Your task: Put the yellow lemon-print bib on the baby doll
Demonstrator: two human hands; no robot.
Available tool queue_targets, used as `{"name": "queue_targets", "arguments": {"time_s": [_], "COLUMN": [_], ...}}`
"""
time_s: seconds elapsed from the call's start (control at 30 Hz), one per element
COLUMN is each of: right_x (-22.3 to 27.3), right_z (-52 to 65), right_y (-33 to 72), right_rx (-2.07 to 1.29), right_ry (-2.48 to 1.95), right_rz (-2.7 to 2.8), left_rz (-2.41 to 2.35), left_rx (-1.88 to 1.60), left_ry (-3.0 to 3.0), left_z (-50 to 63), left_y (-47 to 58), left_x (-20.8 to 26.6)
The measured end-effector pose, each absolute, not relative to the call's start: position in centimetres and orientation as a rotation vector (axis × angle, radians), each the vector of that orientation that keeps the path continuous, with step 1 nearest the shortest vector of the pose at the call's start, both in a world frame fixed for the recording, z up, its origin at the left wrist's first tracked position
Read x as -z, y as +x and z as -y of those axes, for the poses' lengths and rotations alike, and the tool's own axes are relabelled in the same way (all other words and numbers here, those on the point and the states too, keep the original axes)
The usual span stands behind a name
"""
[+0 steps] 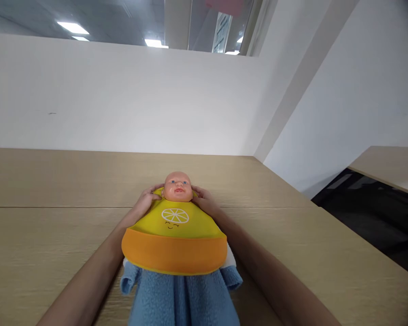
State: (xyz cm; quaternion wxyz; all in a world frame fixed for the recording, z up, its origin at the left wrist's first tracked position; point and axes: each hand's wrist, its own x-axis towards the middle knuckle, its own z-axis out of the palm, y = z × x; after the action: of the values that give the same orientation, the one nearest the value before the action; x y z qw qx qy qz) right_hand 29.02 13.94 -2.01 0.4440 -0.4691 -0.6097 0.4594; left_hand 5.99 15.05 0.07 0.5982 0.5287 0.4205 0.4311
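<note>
A baby doll point(178, 185) lies face up on the wooden table, dressed in a fuzzy blue garment point(185, 299) with white upper sleeves. Over its chest spreads a yellow bib point(177, 226) printed with a white citrus slice and a small smiling face. An orange catch pocket point(175, 252) runs along the bib's lower edge. My left hand point(148, 199) is closed on the bib's neck part beside the doll's head. On the other side, my right hand point(204, 199) grips the neck part too. Behind the head, the fingertips and the bib's ends are hidden.
The wooden table point(54, 253) has a seam across it and meets a white wall point(122, 99) at the back. Right of the table's slanting edge is a dark gap point(370, 217) beside another wooden surface point(394, 167). Windows point(122, 22) stand above the wall.
</note>
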Motion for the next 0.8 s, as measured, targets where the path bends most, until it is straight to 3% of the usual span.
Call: {"name": "queue_targets", "arguments": {"time_s": [0.47, 0.8], "right_x": [1.1, 0.5], "right_z": [-13.2, -13.1], "right_y": [28.5, 28.3], "right_rx": [-1.168, -1.416], "right_ry": [-1.159, -1.023], "right_rz": [1.471, 1.425], "left_rz": [-0.714, -0.738], "left_rx": [-0.965, -1.014], "left_ry": [0.886, 0.953], "left_z": [-15.4, -15.2], "left_y": [5.6, 5.5], "left_x": [0.9, 1.3]}}
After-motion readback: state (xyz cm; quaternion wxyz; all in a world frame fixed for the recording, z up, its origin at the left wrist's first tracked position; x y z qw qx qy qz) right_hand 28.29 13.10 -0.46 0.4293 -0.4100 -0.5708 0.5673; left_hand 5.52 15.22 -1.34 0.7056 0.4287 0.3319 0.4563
